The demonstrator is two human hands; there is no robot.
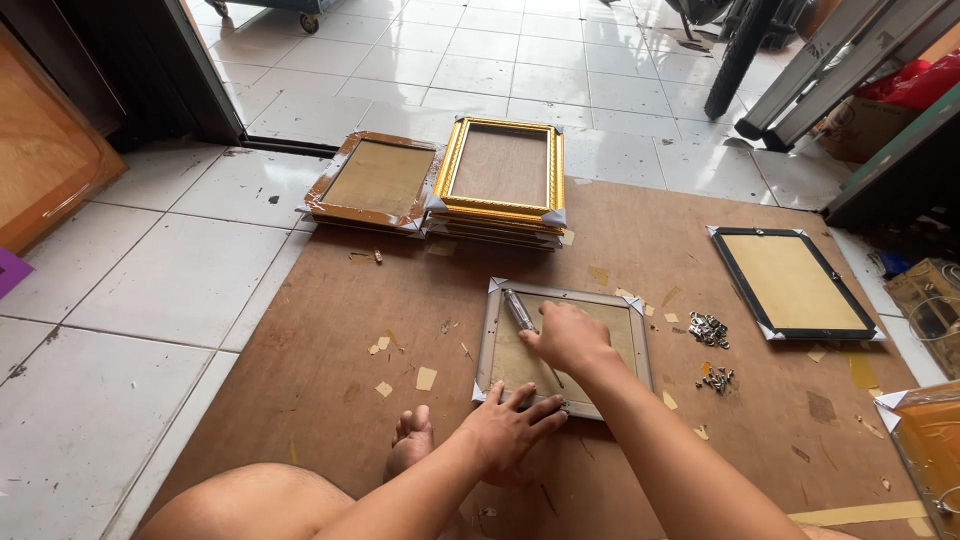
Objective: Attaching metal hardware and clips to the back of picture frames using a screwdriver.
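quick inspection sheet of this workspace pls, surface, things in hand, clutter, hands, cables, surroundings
surface: brown board laid on a white tiled floor, scuffed, with tape scraps stuck to it
job's things: grey picture frame lying back side up on the board; screwdriver held over it
clutter: two small piles of metal fittings right of the frame; paper and tape bits scattered about
hands: left hand pressed flat on the frame's near edge; right hand gripping the screwdriver
cables: nothing seen
surroundings: stack of gold frames, brown frame beside it, black frame to the right, motorbike wheel beyond, cardboard box at right
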